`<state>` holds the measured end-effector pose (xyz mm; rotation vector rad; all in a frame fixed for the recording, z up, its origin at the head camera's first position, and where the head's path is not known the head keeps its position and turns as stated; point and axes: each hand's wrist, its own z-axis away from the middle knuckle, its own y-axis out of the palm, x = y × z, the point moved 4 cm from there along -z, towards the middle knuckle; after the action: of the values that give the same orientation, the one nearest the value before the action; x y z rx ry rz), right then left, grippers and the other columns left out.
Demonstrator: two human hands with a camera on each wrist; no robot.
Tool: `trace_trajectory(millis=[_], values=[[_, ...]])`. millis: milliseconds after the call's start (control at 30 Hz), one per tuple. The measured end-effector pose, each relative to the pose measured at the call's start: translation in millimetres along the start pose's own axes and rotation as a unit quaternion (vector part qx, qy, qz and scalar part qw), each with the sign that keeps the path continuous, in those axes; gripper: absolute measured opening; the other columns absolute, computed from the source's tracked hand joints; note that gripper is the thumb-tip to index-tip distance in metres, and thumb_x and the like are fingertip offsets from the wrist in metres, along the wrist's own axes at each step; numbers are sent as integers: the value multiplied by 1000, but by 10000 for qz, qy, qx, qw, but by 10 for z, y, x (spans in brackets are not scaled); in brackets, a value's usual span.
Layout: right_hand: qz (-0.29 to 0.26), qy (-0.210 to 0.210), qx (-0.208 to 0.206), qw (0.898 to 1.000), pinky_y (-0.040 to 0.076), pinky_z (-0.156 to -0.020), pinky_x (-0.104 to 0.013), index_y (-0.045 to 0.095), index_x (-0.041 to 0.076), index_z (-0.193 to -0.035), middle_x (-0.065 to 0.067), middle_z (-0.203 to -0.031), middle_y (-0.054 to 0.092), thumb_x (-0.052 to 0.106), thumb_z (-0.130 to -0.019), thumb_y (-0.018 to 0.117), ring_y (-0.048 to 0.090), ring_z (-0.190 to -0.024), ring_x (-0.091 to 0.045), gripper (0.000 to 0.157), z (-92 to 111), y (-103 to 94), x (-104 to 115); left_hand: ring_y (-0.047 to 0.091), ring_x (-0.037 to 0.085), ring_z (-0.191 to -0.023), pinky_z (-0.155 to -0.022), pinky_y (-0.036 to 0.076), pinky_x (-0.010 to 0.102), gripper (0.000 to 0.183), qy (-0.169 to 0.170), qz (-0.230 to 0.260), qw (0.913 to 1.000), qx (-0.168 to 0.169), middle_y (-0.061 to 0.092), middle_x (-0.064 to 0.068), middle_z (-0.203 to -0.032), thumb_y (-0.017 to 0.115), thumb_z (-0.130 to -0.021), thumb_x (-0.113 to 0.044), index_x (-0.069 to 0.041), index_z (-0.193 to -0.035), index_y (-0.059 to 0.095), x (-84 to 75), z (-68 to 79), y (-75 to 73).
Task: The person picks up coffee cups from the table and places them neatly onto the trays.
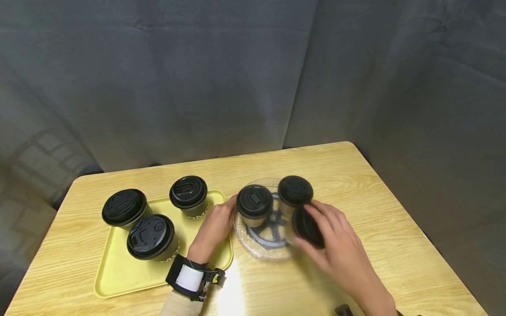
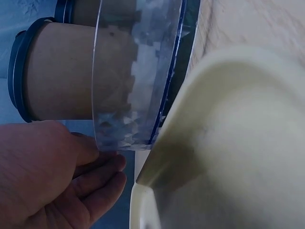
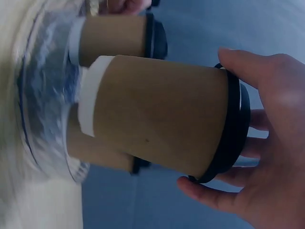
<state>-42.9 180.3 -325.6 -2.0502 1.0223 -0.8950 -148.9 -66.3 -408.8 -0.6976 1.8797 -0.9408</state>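
My right hand (image 1: 341, 248) grips a brown paper coffee cup (image 3: 162, 114) by its black lid, thumb on one side and fingers on the other. That cup tilts above the right side of a clear round turntable (image 1: 253, 249) with a dark spoked pattern in its middle. Two more lidded cups stand on the turntable, one at its left (image 1: 254, 202) and one at the back right (image 1: 295, 191). At the turntable's left edge, my left hand (image 1: 215, 224) pinches the clear rim, fingertips partly hidden behind it in the left wrist view.
A yellow tray (image 1: 114, 276) lies left of the turntable, its right edge close against it. On it stand three lidded coffee cups: back left (image 1: 124, 207), front (image 1: 151, 237) and back right (image 1: 189, 192). A grey curtain (image 1: 197, 87) hangs behind the wooden table (image 1: 379, 219).
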Motion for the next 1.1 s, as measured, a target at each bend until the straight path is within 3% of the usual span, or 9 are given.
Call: trace_trajectory(millis=[167,500,933,1100], values=[[-165,-61,117,9998,46,-102,-51,53,10,-136,-13,-142,53,45,-78,77,50,-129,-30,72,-16,167,59,72,33,-93,-75,59,46,25,6,17,10000,6,74,17,-104,52,-100,-9,-15,-121,62,3,-6,7],[-78,-228,237,9994,46,-100,-59,56,6,-130,-18,-141,53,48,-79,74,51,-127,-40,69,-23,430,82,72,33,-93,-75,59,46,24,-121,89,9999,82,74,16,-104,51,-100,-11,-17,-121,62,18,-20,9],[66,-370,352,9987,44,-102,-60,64,8,-119,-18,-140,55,48,-77,76,51,-128,-41,60,-66,561,140,72,33,-95,-78,58,46,29,-191,127,9997,48,73,15,-107,51,-99,-8,-17,-124,63,21,-20,-24],[32,-378,151,9992,46,-99,-61,67,10,-117,-17,-139,56,46,-73,79,53,-127,-41,58,-51,534,150,72,33,-95,-76,58,46,28,-129,132,9998,109,73,13,-108,53,-98,-6,-17,-122,64,-5,-36,-20]])
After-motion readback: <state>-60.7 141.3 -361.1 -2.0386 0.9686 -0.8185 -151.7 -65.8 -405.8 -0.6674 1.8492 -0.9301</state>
